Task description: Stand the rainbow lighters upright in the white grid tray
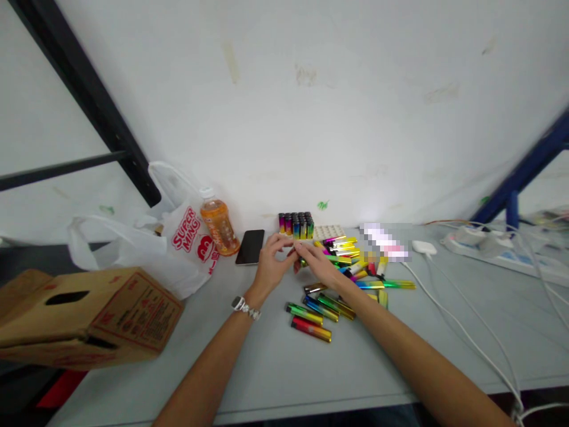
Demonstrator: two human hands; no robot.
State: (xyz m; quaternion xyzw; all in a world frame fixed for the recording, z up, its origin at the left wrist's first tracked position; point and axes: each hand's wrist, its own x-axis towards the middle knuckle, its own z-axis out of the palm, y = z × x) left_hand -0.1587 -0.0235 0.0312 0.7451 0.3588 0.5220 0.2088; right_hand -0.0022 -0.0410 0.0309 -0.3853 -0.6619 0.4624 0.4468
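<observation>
My left hand [276, 259] and my right hand [317, 261] meet above the table, their fingertips closed together around one small green-gold lighter [303, 262]. Most of that lighter is hidden by the fingers. Just behind the hands, a block of lighters [297, 225] with dark tops and shiny purple, blue and yellow bodies stands upright in rows. To the right of my right hand spreads a loose pile of metallic-coloured lighters [342, 252]. In front of the hands lie several more, among them a red-gold lighter [311, 329] and a green-yellow lighter [304, 313].
A cream tray with small holes [329, 232] lies behind the pile. Left are a black phone [251, 247], an orange drink bottle [219, 225], a white plastic bag [146, 255] and a cardboard box [128, 314]. Right are a white charger [424, 247], cables and a power strip [493, 252].
</observation>
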